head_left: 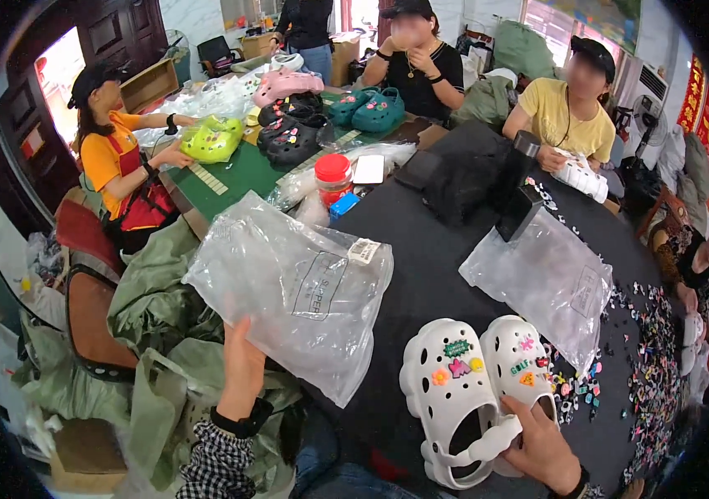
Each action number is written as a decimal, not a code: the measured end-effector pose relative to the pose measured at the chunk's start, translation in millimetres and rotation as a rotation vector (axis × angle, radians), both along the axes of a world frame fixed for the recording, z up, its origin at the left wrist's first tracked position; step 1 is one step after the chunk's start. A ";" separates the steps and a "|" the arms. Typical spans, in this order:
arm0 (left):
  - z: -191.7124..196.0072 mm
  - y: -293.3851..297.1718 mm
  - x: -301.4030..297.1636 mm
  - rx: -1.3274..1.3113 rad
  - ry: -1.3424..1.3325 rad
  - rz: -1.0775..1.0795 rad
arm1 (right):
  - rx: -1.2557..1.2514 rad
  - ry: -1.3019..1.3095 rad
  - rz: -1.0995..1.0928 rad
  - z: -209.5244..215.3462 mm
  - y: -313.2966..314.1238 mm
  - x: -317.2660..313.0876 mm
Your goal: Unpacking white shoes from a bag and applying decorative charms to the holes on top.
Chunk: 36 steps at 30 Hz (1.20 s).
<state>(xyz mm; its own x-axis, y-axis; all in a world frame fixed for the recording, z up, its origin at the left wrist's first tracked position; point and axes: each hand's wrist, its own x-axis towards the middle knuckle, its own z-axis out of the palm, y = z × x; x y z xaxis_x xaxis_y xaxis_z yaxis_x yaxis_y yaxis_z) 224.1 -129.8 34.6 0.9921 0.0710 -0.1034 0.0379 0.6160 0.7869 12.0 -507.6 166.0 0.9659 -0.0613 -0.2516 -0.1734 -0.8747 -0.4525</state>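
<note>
My left hand (pixel 240 374) grips the lower left edge of a clear plastic bag (pixel 275 287) with a printed panel and a small white label. The bag hangs spread out over the table's left edge. At the lower right, my right hand (pixel 544 451) is closed around the heel straps of a pair of white clogs (pixel 442 407), toes pointing away from me. Colourful shoe charms (pixel 458 366) fill some of the holes on both clogs. Part of the second clog is hidden by my fingers.
A second clear bag (pixel 529 266) lies on the black table (pixel 409 283). Loose charms (pixel 654 382) spread along its right side. Beyond stand a red-lidded jar (pixel 334 176) and several coloured clogs (pixel 367 110). Co-workers surround the tables; one holds a green clog (pixel 211 140), another a white one (pixel 579 176).
</note>
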 end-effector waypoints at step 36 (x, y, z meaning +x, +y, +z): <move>-4.7 35.7 -29.1 0.025 0.222 -0.070 | 0.931 -0.029 0.021 -32.8 30.2 265.5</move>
<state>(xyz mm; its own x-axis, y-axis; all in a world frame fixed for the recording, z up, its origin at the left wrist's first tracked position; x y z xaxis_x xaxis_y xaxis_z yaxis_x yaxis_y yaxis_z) 195.0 -94.1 29.9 0.9477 0.0077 -0.3189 0.2541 0.5861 0.7693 277.5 -477.3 133.2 0.9712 0.1706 -0.1664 -0.1393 -0.1602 -0.9772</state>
